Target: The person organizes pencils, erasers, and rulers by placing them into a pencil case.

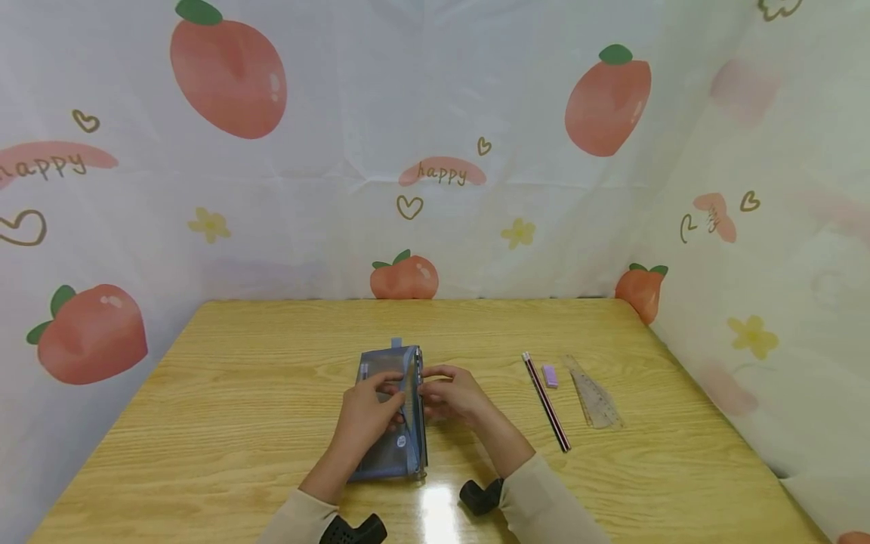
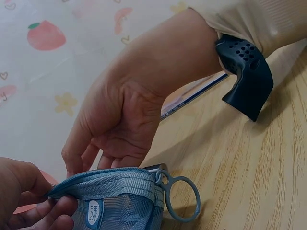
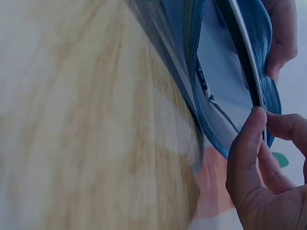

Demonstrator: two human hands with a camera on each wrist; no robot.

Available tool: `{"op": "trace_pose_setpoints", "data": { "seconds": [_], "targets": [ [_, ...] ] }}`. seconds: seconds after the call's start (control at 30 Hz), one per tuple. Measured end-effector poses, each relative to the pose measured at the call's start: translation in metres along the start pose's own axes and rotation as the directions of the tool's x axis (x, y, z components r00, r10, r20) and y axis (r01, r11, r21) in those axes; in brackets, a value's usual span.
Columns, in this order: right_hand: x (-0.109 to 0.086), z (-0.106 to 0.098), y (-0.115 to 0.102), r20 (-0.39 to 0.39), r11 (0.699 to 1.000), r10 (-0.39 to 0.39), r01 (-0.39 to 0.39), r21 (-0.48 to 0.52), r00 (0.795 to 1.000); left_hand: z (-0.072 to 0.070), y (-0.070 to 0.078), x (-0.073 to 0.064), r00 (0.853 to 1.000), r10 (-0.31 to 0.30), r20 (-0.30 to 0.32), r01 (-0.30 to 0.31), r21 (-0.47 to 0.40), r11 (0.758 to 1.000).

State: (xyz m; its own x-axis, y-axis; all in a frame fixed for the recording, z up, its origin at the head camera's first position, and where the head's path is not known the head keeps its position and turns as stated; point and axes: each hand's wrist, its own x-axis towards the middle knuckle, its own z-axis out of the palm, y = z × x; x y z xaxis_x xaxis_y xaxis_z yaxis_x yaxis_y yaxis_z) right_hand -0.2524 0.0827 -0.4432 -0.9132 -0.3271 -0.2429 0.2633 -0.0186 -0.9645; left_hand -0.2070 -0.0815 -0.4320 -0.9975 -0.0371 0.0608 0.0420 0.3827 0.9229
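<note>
A blue mesh zip pouch [image 1: 381, 461] stands on the table, its zip open along the right side. My left hand [image 1: 363, 412] holds the zipped edge, thumb and fingers pinching it in the left wrist view. With thumb and fingertips, my right hand [image 1: 462, 397] pinches a thin, flat dark item with a pale edge [image 3: 247, 52] in the pouch's mouth; its kind I cannot tell. The mouth gapes in the right wrist view, showing pale blue lining [image 3: 218, 62]. A round label [image 2: 94, 213] and a ring pull [image 2: 198, 200] show on the pouch.
Right of the pouch lie two dark striped pencils [image 1: 547, 400], a small purple eraser [image 1: 550, 376] and clear plastic rulers [image 1: 601, 406] on the wooden table [image 1: 238, 408]. A fruit-printed cloth [image 1: 326, 219] hangs behind and beside the table.
</note>
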Motion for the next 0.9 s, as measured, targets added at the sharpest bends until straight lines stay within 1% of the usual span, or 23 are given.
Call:
{"op": "trace_pose_setpoints", "data": {
  "seconds": [0.17,0.37,0.63,0.9],
  "targets": [
    [0.0032,0.0004,-0.0009,0.001,1.000,0.010,-0.010,0.005,1.000,0.0008,-0.0003,0.0004,1.000,0.001,0.002,-0.001,0.000,1.000],
    [0.0047,0.0022,-0.0010,0.016,1.000,-0.021,0.021,0.000,1.000,0.0015,0.0005,0.0005,1.000,0.007,0.006,-0.007,-0.011,1.000],
    [0.0039,0.0051,0.0008,-0.005,0.999,-0.045,0.045,-0.018,0.999,0.0031,-0.0007,0.0013,1.000,0.014,0.003,-0.014,0.004,1.000],
    [0.0064,0.0048,0.0049,-0.005,0.999,-0.035,0.035,-0.003,0.999,0.0026,-0.0016,0.0002,1.000,0.020,0.004,-0.020,0.014,1.000]
  ]
}}
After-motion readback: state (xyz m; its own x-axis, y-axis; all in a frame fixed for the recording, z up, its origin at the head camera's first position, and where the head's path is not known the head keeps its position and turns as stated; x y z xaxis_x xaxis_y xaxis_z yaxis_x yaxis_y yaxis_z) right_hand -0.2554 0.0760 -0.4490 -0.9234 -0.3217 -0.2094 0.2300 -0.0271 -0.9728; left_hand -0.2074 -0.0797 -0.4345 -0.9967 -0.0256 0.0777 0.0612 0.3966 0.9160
